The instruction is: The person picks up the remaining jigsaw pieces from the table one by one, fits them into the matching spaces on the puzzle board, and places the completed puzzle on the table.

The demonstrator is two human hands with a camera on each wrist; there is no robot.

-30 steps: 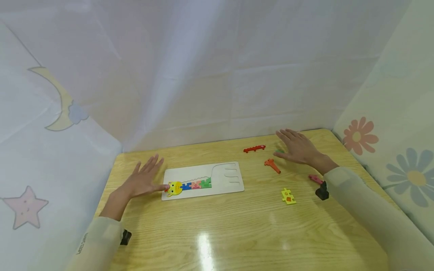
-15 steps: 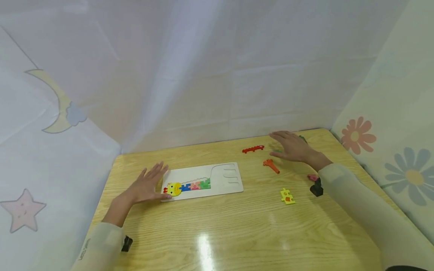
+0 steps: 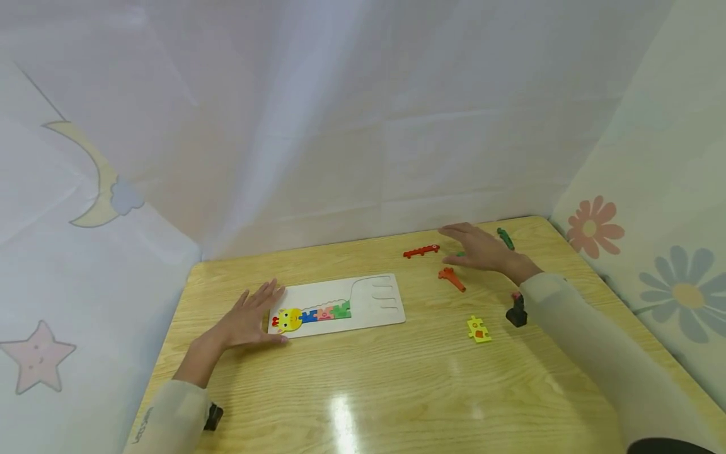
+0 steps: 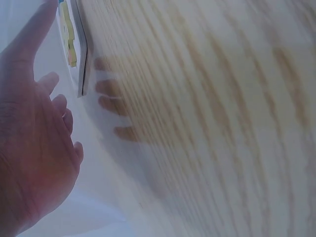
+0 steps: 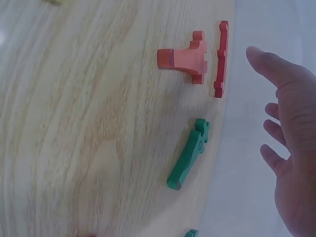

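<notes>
A white puzzle board (image 3: 371, 301) lies on the table, with a yellow giraffe head (image 3: 290, 320) at its left end. Blue, pink and green neck pieces (image 3: 326, 313) follow in a row. Around the board's left end my left hand (image 3: 245, 323) spreads its fingers, thumb by the near edge; whether it touches is unclear. My right hand (image 3: 481, 248), fingers extended and holding nothing, hovers above a green piece (image 5: 189, 155), which it mostly hides in the head view. Near it lie an orange piece (image 3: 452, 279) and a red scalloped strip (image 3: 421, 251).
A yellow piece (image 3: 479, 329) lies right of the board, nearer me. Another green piece (image 3: 505, 238) is at the back right. A small pinkish-red piece (image 3: 516, 295) is partly hidden by the right wrist's black camera (image 3: 517, 311). White cloth (image 3: 317, 157) walls off the table's back and sides.
My left thumb has slid off the giraffe head to the board's near edge. My right hand has drifted left, uncovering the far green piece. The loose pieces stay put.
</notes>
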